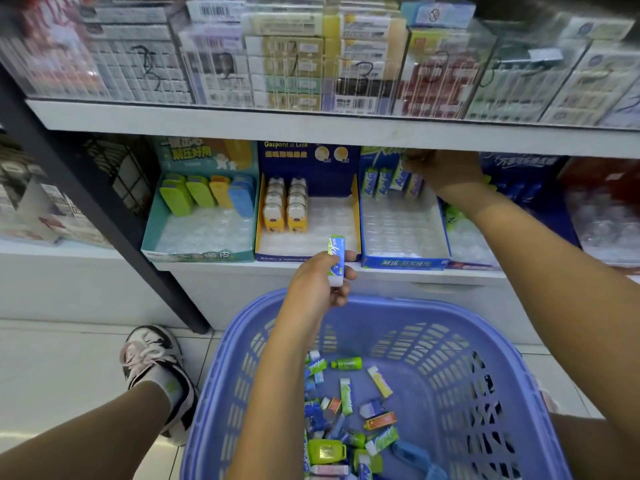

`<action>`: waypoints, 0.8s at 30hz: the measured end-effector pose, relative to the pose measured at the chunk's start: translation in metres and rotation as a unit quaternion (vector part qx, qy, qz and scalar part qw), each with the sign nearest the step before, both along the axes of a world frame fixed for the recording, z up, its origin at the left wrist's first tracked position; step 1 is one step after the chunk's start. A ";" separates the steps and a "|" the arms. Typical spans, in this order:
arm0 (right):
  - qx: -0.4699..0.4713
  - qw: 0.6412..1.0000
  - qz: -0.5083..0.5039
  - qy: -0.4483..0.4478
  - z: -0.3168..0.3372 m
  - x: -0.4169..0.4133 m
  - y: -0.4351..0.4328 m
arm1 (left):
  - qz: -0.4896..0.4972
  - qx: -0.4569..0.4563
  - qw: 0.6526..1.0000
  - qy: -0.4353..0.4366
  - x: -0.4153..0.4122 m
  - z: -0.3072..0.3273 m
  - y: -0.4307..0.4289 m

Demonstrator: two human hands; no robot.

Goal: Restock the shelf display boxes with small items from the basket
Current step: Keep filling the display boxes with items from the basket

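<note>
My left hand (320, 284) holds a green-and-white eraser (336, 259) upright above the far rim of the purple basket (450, 320). My right hand (441, 169) reaches into the back of the blue display box (405, 261), its fingers on the row of erasers (393, 181) standing there; whether it grips one is hidden under the shelf edge. Several loose erasers and small items (346, 417) lie in the basket bottom.
A teal box (197, 252) with coloured erasers and a navy-and-yellow box (304, 254) with bear-shaped items stand left of the blue box. A white shelf board (311, 124) overhangs them, carrying clear boxes. A black upright post (104, 216) and my shoe (156, 368) are at left.
</note>
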State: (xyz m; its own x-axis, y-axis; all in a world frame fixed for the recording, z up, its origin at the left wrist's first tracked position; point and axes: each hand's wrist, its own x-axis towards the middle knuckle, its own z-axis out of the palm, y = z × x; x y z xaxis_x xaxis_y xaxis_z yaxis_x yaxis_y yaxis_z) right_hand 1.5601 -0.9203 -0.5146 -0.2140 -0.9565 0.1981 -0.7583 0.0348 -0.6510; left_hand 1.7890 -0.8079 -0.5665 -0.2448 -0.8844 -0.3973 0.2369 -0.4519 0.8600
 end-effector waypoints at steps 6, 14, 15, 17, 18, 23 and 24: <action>0.013 0.997 0.039 -0.069 -0.004 0.010 0.001 | -0.003 -0.040 0.999 0.004 0.000 0.007 0.010; -0.003 0.993 0.066 -0.102 -0.005 0.026 -0.003 | -0.013 -0.058 0.998 -0.015 0.002 0.009 0.014; -0.008 0.991 0.063 -0.115 -0.005 0.026 -0.003 | -0.017 -0.063 0.998 -0.020 0.002 0.008 0.014; -0.014 0.994 0.061 -0.093 -0.008 0.027 -0.005 | -0.022 -0.072 0.997 -0.026 0.002 0.008 0.015; -0.010 0.996 0.062 -0.063 -0.008 0.028 -0.005 | -0.022 -0.075 0.997 -0.027 0.002 0.008 0.015; -0.027 0.994 0.056 -0.093 -0.008 0.034 -0.007 | -0.002 -0.081 0.996 -0.023 0.001 0.006 0.014; -0.029 0.993 0.056 -0.104 -0.008 0.034 -0.007 | 0.004 -0.081 0.996 -0.019 0.001 0.005 0.013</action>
